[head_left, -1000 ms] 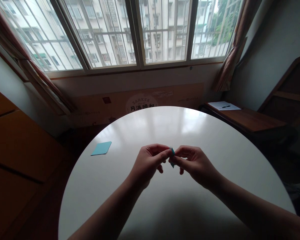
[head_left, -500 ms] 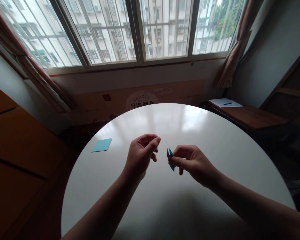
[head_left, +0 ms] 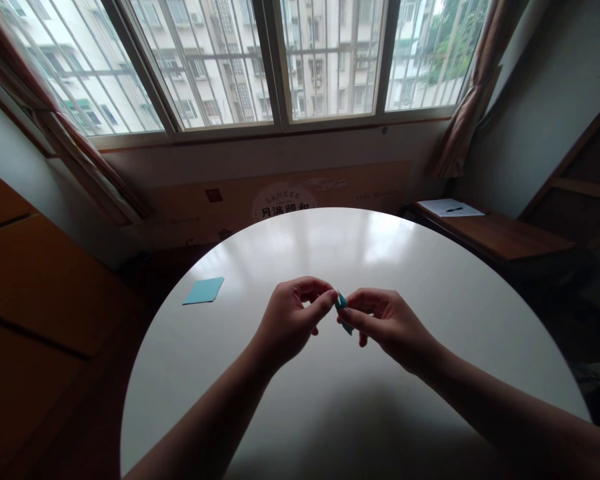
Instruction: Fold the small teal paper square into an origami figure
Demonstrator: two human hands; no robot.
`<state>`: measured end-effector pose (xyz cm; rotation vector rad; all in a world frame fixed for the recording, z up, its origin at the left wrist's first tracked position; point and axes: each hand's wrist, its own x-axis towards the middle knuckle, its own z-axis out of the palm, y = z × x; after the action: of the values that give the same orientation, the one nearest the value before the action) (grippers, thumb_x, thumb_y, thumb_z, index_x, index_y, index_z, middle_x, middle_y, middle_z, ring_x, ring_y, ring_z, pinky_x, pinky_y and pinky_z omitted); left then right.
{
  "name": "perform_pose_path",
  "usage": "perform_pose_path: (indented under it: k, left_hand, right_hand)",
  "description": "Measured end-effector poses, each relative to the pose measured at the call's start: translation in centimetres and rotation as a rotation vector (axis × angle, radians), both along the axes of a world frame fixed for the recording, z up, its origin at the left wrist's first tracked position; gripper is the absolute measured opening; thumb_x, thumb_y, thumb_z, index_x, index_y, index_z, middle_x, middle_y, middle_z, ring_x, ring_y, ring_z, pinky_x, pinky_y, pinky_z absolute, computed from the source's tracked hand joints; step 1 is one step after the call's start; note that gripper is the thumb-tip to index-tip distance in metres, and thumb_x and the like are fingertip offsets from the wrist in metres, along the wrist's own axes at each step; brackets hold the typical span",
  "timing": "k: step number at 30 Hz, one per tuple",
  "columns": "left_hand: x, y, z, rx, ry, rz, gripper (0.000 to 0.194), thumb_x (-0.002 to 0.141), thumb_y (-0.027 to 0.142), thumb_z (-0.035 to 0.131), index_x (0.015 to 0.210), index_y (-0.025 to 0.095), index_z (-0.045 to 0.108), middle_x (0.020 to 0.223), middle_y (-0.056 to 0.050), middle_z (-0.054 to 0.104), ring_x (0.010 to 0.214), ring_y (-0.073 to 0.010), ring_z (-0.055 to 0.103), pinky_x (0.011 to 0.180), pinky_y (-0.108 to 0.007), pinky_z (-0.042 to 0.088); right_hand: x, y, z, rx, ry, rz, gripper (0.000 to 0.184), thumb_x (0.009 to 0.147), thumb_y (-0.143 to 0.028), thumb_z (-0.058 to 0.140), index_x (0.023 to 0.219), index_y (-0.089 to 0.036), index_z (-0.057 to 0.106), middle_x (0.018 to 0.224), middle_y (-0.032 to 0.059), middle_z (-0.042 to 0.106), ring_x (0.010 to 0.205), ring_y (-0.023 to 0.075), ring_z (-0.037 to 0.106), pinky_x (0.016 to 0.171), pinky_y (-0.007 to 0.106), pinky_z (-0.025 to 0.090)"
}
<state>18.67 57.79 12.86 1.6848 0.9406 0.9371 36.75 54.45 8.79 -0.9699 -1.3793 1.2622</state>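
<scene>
A small folded piece of teal paper (head_left: 347, 328) with pointed ends is held up above the white round table (head_left: 290, 413). My right hand (head_left: 380, 320) pinches it between thumb and fingers from the right. From the other side, my left hand (head_left: 297, 320) closes its thumb and forefinger on the paper's upper left point, most of which their tips hide. Both hands are in the air over the middle of the tabletop.
Flat on the table's left side lies a square stack of light blue paper (head_left: 203, 291). Beyond the table at the right, a wooden chair (head_left: 520, 233) carries a white sheet (head_left: 449, 208) with a dark pen. A cardboard box (head_left: 180, 213) stands under the window.
My left hand has moved right, from apart to touching the folded paper, and its fingertips have closed on one point. My right hand keeps its pinch in nearly the same place.
</scene>
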Motion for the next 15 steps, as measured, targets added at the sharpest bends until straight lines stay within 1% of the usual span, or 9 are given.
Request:
perform_pose_path:
  k: [4, 7, 9, 12, 15]
  left_hand:
    - [0.07, 0.03, -0.1, 0.013, -0.008, -0.006, 0.026, 0.085, 0.038, 0.069, 0.086, 0.012, 0.069, 0.073, -0.004, 0.066, 0.061, -0.0135, 0.058, 0.042, -0.018, 0.049]
    - [0.01, 0.1, -0.14, -0.009, -0.003, -0.039, 0.027, 0.084, 0.039, 0.069, 0.088, 0.012, 0.071, 0.074, -0.005, 0.067, 0.062, -0.0146, 0.06, 0.04, -0.018, 0.048]
    - [-0.07, 0.1, -0.09, -0.022, 0.019, -0.057, 0.025, 0.082, 0.038, 0.072, 0.088, 0.013, 0.072, 0.074, -0.006, 0.069, 0.063, -0.0154, 0.061, 0.04, -0.018, 0.047]
    - [-0.12, 0.03, 0.06, -0.019, 0.027, -0.045, 0.02, 0.081, 0.033, 0.072, 0.083, 0.013, 0.073, 0.074, -0.007, 0.07, 0.064, -0.0161, 0.061, 0.041, -0.018, 0.046]
    - [-0.04, 0.0, 0.12, -0.011, 0.003, -0.039, 0.019, 0.08, 0.032, 0.073, 0.079, 0.013, 0.074, 0.072, -0.007, 0.07, 0.062, -0.0156, 0.061, 0.043, -0.019, 0.047]
  right_hand:
    - [-0.04, 0.06, -0.06, 0.013, 0.007, 0.01, 0.023, 0.083, -0.036, 0.077, 0.095, -0.016, 0.076, 0.081, 0.006, 0.071, 0.069, 0.016, 0.063, 0.049, 0.022, 0.049]
    - [-0.08, -0.02, 0.07, 0.012, 0.017, -0.005, 0.026, 0.085, -0.04, 0.074, 0.094, -0.016, 0.077, 0.081, 0.0068, 0.071, 0.068, 0.0158, 0.063, 0.049, 0.022, 0.049]
    - [-0.12, -0.11, 0.19, 0.015, 0.015, -0.013, 0.026, 0.085, -0.041, 0.074, 0.094, -0.016, 0.077, 0.08, 0.0066, 0.071, 0.068, 0.0158, 0.062, 0.049, 0.023, 0.049]
    - [-0.16, -0.21, 0.3, 0.023, 0.0, -0.019, 0.026, 0.085, -0.041, 0.075, 0.092, -0.017, 0.078, 0.079, 0.0063, 0.071, 0.068, 0.0161, 0.062, 0.05, 0.023, 0.049]
    - [-0.1, -0.19, 0.27, 0.035, -0.011, -0.013, 0.024, 0.085, -0.04, 0.075, 0.09, -0.017, 0.078, 0.079, 0.0061, 0.071, 0.068, 0.0161, 0.061, 0.051, 0.024, 0.049]
